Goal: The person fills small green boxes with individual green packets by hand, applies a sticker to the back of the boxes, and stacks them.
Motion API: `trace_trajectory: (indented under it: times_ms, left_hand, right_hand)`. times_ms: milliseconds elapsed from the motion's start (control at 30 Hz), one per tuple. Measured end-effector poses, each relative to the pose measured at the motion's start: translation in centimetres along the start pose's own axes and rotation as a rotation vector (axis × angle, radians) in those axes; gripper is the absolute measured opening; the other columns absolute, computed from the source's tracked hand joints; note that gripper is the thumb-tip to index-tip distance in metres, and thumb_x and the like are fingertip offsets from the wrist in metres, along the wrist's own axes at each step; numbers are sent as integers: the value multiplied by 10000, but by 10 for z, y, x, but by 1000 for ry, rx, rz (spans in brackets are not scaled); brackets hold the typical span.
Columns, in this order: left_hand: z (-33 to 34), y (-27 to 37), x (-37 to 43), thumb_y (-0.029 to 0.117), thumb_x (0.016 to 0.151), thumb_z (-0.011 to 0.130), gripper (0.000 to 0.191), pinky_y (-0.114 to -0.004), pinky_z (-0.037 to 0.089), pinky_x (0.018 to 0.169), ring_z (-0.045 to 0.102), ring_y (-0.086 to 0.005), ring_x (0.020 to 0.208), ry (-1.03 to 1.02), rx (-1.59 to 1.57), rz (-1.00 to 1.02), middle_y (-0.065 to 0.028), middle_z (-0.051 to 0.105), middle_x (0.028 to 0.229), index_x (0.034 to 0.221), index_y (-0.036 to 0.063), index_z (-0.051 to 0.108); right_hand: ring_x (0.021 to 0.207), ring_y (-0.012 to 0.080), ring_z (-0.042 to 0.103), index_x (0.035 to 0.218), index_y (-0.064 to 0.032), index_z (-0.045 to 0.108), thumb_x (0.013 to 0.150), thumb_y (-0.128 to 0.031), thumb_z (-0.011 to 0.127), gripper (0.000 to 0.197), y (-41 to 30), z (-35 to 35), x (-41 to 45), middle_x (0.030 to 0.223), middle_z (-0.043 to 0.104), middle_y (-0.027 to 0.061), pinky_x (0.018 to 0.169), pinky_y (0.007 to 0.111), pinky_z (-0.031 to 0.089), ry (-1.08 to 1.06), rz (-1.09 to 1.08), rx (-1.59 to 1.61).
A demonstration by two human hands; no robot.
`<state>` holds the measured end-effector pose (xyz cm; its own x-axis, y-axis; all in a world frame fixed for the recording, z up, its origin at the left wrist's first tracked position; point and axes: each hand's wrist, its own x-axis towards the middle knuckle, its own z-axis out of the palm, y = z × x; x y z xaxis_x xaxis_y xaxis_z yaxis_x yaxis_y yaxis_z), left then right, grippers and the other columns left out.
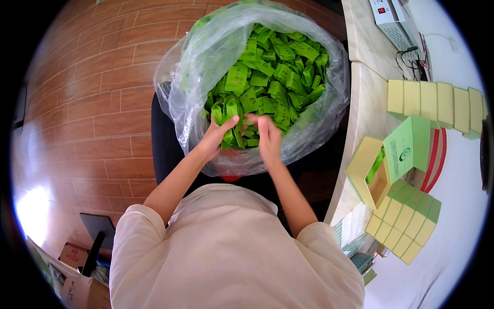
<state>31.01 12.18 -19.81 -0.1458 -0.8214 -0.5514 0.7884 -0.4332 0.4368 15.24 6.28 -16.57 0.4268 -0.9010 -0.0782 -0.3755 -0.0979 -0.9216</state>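
Observation:
A large clear plastic bag (216, 42) stands before me, its mouth spread wide around a heap of small bright green packets (266, 77). At the heap's near edge, my left hand (216, 136) grips a few upright green packets (232, 112), thumb lying across their side. Close beside it, my right hand (269, 137) is over the near part of the bag, blurred, with its fingers bent towards the held packets. Whether those fingertips touch or hold a packet cannot be made out.
To the right, a pale worktop (370, 89) carries an open green and cream box (372, 174) with green packets inside. Stacked cream and green boxes (405, 220), a row of similar boxes (428, 102) and a grey machine (397, 29) with cables stand there. Cardboard boxes (83, 289) sit lower left.

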Motion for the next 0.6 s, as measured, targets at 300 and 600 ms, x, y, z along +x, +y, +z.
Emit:
trace_trajectory:
  times_ms: [300, 600]
  left_hand:
    - [10, 8, -11, 282, 900, 642, 606, -355, 511, 854, 580, -232, 1090, 108, 70, 75, -116, 503, 1239, 1356, 65, 308]
    - [2, 7, -10, 257, 887, 658, 595, -344, 506, 845, 587, -207, 1048, 136, 145, 177, -103, 531, 1191, 1339, 58, 327]
  right_hand:
    - [971, 296, 585, 1132, -40, 580, 811, -120, 664, 341, 61, -1, 146, 1108, 617, 155, 907, 452, 409, 380, -258, -963]
    - [621, 180, 583, 946, 18, 615, 845, -192, 682, 243, -9, -55, 87, 727, 637, 98, 582, 306, 457, 255, -60, -382]
